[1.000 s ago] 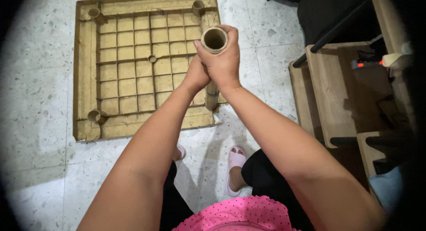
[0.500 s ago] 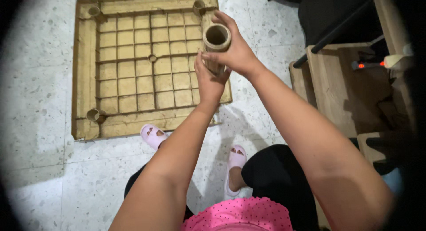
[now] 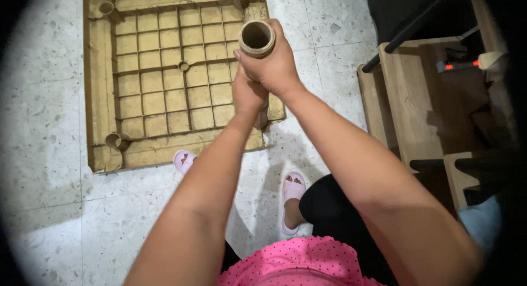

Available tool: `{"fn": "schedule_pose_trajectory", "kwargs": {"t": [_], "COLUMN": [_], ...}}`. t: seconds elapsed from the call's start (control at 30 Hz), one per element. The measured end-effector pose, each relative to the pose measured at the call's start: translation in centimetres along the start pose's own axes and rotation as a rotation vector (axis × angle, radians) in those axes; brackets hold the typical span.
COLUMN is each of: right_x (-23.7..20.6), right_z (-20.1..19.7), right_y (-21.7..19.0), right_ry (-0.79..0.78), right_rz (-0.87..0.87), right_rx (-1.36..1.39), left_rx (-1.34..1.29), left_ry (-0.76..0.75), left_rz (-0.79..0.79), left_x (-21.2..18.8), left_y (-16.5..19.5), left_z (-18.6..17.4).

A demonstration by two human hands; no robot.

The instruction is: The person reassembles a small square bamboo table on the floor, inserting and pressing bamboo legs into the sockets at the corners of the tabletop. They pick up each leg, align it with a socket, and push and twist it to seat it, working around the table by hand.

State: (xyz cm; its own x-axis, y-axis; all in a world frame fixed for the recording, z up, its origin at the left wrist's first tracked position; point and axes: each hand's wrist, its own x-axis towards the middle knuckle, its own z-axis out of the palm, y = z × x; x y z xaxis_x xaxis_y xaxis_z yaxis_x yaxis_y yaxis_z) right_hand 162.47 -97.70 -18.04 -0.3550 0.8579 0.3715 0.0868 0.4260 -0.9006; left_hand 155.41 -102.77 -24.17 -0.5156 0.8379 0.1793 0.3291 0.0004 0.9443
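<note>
A brown cardboard tube (image 3: 257, 37) stands upright with its open end facing me. My right hand (image 3: 274, 63) is wrapped around its top part. Just below, my left hand (image 3: 247, 92) grips the same tube lower down. The tube's lower part is hidden by both hands; a bit shows near the floor. Behind it on the floor lies a square cardboard pallet (image 3: 164, 77) with a grid of cells and round sockets at its corners. The tube is over the pallet's right near corner.
The floor (image 3: 49, 170) is pale speckled tile. Pink slippers (image 3: 291, 201) are on my feet, one beside the pallet's front edge. Wooden furniture (image 3: 417, 93) with a small red light stands on the right. A dark object is at the back right.
My hands and the tube have stayed at the pallet's right near corner. My left foot has stepped forward toward the pallet, and the view has shifted a little.
</note>
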Motion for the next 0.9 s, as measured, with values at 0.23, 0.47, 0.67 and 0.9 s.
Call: {"fn": "schedule_pose_trajectory", "kwargs": {"t": [0.23, 0.47, 0.67, 0.9], "right_x": [-1.3, -0.1, 1.8, 2.6], "right_z": [2.8, -0.7, -3.2, -2.6], "right_y": [-0.9, 0.4, 1.7, 1.6], "right_ry": [0.22, -0.024, -0.278, -0.282], "right_rz": [0.067, 0.078, -0.194, -0.073], "right_rx": [0.002, -0.153, 0.037, 0.115], "left_rx": [0.01, -0.136, -0.164, -0.175], "left_ry": [-0.305, -0.243, 0.124, 0.174], "left_rz": [0.137, 0.093, 0.064, -0.094], "left_x": [2.2, 1.7, -0.2, 0.9], "left_y": [-2.1, -0.7, 0.4, 0.6], "left_z": [-2.2, -1.2, 1.1, 2.9]}}
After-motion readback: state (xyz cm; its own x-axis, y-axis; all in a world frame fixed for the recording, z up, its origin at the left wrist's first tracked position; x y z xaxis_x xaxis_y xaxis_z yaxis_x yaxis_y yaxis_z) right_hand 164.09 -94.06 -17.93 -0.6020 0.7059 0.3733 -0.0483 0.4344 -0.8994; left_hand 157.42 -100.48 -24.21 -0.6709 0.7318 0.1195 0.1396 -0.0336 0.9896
